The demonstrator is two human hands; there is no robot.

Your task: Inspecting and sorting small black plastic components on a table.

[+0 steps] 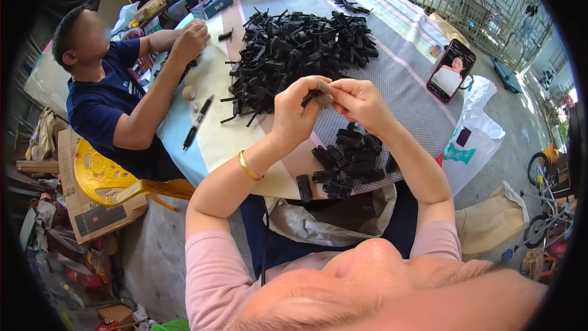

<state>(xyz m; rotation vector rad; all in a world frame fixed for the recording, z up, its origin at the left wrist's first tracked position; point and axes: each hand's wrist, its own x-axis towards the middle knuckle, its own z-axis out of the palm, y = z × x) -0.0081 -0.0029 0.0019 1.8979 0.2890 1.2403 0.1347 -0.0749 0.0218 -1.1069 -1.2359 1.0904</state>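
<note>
Above the table my left hand (295,110) and my right hand (362,105) meet, fingers pinched together. Tan tape wraps some of the fingertips of my left hand. Between those fingers a bit of a small black plastic part (310,97) shows; most of it is hidden. My right fingertips press against the taped fingers, and what they grip cannot be made out. Just beyond my hands lies a large heap of black plastic parts (294,49) with thin protruding ends. A smaller pile of chunky black pieces (350,158) sits nearer, below my hands, by the table's edge.
At the left another person (116,98) sits on a yellow plastic chair (98,175), hands raised over the cloth-covered table (404,104). A marker pen (198,122) and tan tape roll (189,92) lie there. A phone (451,71) stands at right, beside a white plastic bag (474,141).
</note>
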